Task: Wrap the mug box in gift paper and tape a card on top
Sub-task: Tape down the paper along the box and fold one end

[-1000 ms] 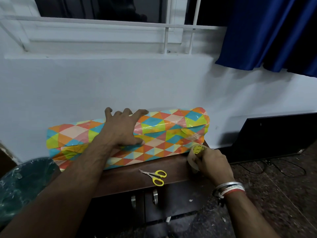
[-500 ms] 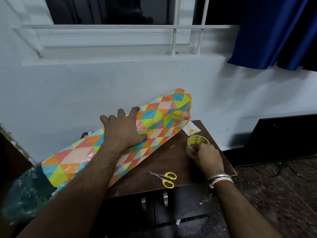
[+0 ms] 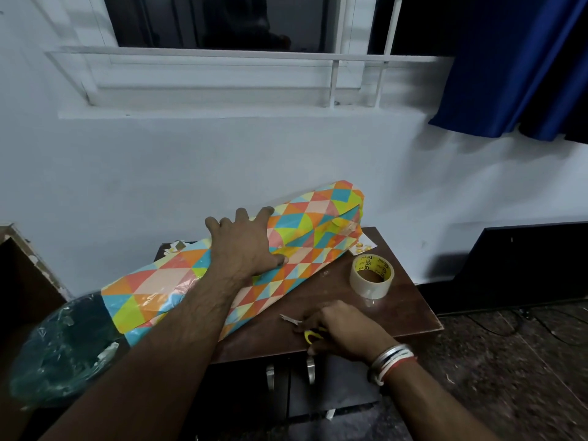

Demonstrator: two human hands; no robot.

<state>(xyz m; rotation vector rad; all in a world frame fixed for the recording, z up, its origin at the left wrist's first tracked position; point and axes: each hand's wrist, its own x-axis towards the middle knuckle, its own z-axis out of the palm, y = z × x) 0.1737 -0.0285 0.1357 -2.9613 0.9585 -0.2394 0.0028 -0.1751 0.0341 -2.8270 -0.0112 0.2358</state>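
The right hand [image 3: 340, 329] is low on the tabletop [image 3: 397, 313], fingers curled over the yellow handles of the scissors [image 3: 313, 335], which lie flat. It should seat thumb and finger fully in the loops before lifting. The left hand [image 3: 245, 246] lies spread and flat on the gift paper [image 3: 178, 281], a long tube lying diagonally, with the mug box hidden inside. Firm pressure there should stop the seam springing open. The tape roll [image 3: 371, 276] and card [image 3: 362, 246] sit near the paper's far end.

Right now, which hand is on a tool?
The right hand, gripping the yellow-handled scissors; the left hand presses flat on the gift-wrapped package, and the tape roll stands untouched.
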